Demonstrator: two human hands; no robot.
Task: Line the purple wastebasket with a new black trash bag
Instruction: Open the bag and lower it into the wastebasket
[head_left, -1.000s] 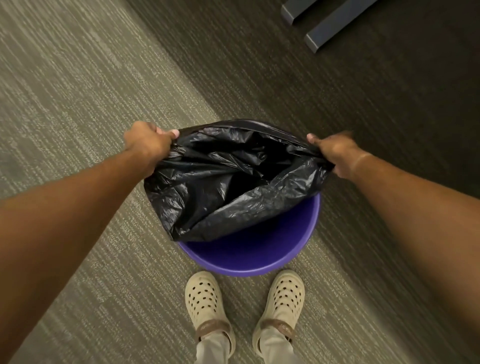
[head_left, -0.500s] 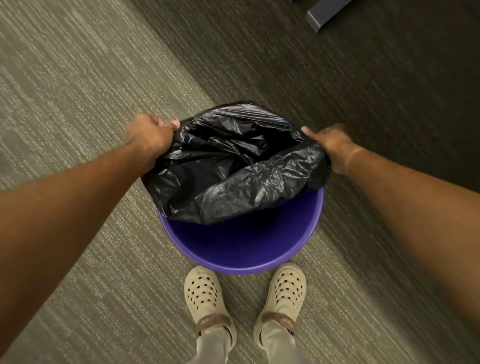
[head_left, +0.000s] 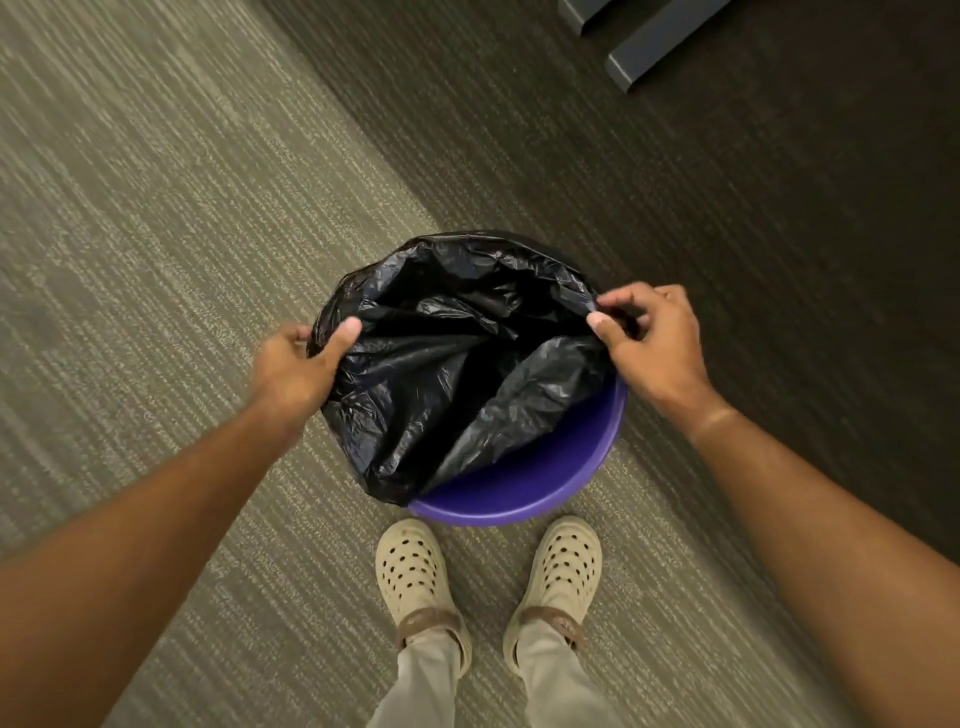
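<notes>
A round purple wastebasket (head_left: 545, 493) stands on the carpet in front of my feet. A black trash bag (head_left: 441, 374) hangs open inside it, draped over the far and left rim. The near right rim and inner wall show bare purple. My left hand (head_left: 296, 369) grips the bag's edge at the left rim, thumb inside the opening. My right hand (head_left: 654, 343) pinches the bag's edge at the right rim between thumb and fingers.
My two feet in cream perforated clogs (head_left: 415, 577) stand just behind the basket. The floor is light striped carpet on the left and dark carpet on the right. Two dark grey furniture legs (head_left: 654, 47) lie at the top right.
The bag has dropped lower into the basket and its mouth has spread over the far and left rim. Both hands have come down to rim level.
</notes>
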